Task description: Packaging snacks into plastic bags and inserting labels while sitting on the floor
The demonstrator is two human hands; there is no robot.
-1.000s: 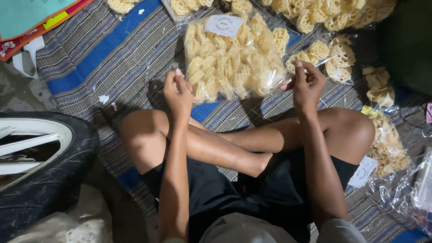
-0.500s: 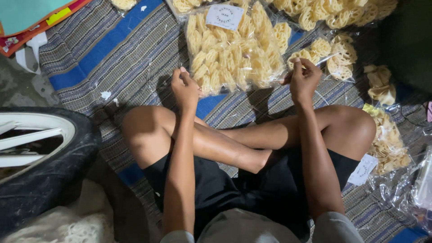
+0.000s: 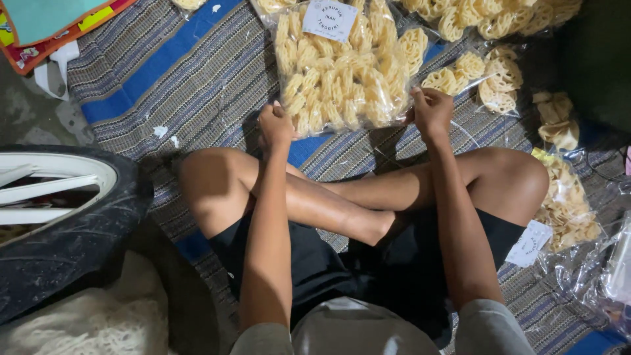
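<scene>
On the striped mat [image 3: 197,85] a clear bag of crackers [image 3: 345,66] lay just before my crossed legs. My left hand [image 3: 276,126] and right hand [image 3: 430,112] pinched closed its near corners. I judged it light, crackly, fragile; hold the edges

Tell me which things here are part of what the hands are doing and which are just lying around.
In hand:
- clear bag of crackers, held at its near corners
- left hand, gripping one corner
- right hand, gripping the other

Lying about:
- other cracker bags
- loose paper label
- tyre
- striped mat
</scene>
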